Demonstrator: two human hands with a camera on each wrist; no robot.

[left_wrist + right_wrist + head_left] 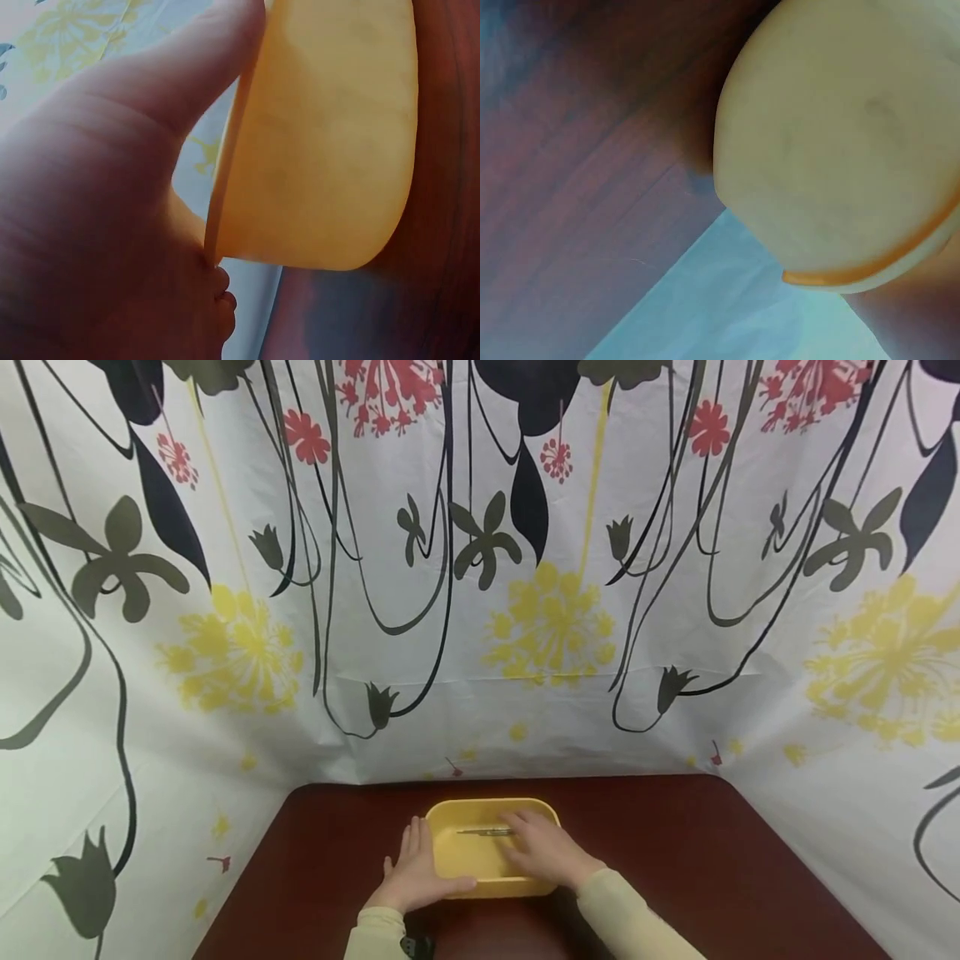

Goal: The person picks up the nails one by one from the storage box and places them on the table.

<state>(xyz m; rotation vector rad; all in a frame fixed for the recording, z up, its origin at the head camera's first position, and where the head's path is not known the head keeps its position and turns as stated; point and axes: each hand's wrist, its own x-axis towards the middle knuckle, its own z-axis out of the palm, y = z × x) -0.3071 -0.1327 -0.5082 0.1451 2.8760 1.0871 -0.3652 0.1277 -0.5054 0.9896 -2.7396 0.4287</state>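
A yellow plastic tub [491,887] with rounded corners stands on the dark red table. My left hand [417,870] lies along its left side with fingers straight, the thumb stretched across the near rim. In the left wrist view, that thumb runs along the rim above the tub's outer wall [322,142]. A thin, metallic, pen-like thing [483,832] lies level inside the tub. My right hand [551,852] reaches over the tub's right side, blurred, its fingers and thumb spread apart around the right end of the slim thing. The right wrist view shows only the tub's outside [832,142].
The dark red tabletop [337,835] has rounded far corners. A white cloth with printed flowers [480,727] hangs behind the table and along both sides. A dark band [417,947] sits at my left wrist.
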